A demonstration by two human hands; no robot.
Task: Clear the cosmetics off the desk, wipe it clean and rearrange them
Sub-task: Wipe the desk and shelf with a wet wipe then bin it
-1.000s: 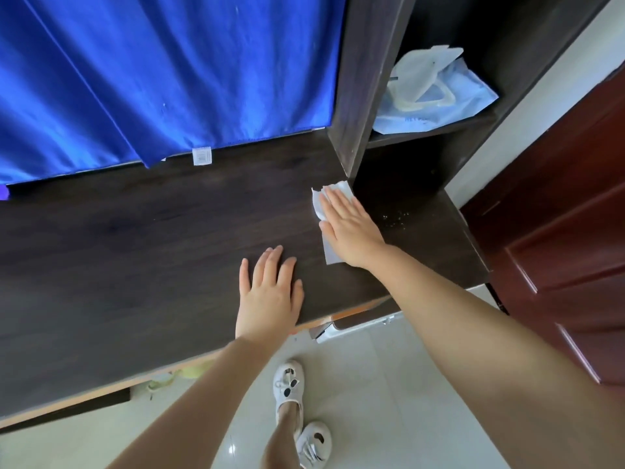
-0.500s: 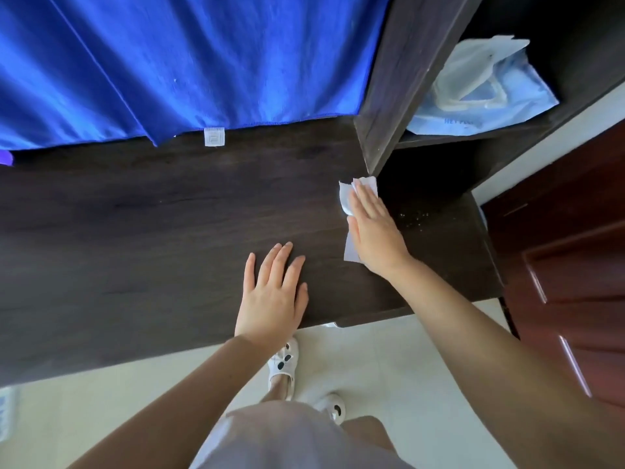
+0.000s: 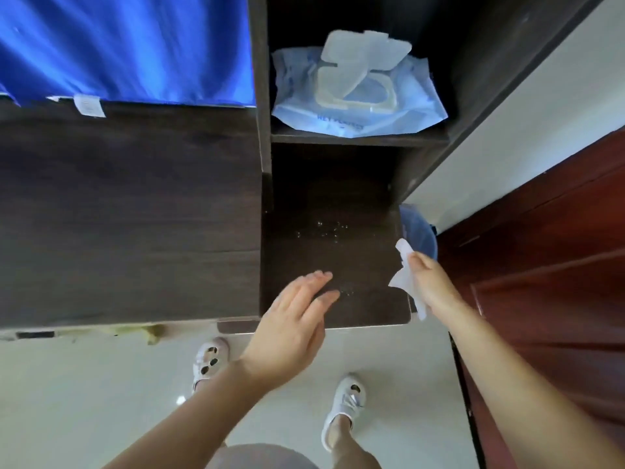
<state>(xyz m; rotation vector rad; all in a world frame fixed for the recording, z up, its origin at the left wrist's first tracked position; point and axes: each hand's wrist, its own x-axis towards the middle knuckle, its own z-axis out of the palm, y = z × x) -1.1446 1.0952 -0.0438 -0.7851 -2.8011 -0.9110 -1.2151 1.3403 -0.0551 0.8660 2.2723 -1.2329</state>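
A: How did the desk (image 3: 128, 211) look at that point?

B: Bare. No cosmetics lay anywhere near either hand, so the clearing seemed done. Where they were, the view did not show.

A: And the wiping?

B: Not finished, I'd judge. Pale specks (image 3: 324, 231) dotted the lower side section just beyond the left hand's fingertips, and a few more sat right at them.

A: What were the hands doing?

B: The right hand (image 3: 427, 282) was closed around a crumpled white wipe (image 3: 404, 275), held off the right edge of the desk, not touching it. The left hand (image 3: 294, 319) was open and flat, fingers together, holding nothing, over the front of that speckled section.

A: Anything further out?

B: A wipe pack (image 3: 358, 93), lid up, lay on the shelf above, well beyond both hands. Something blue (image 3: 419, 231), perhaps a bin, showed just behind the right hand.

A: So what remained?

B: Likely the specks, then putting the cosmetics back.
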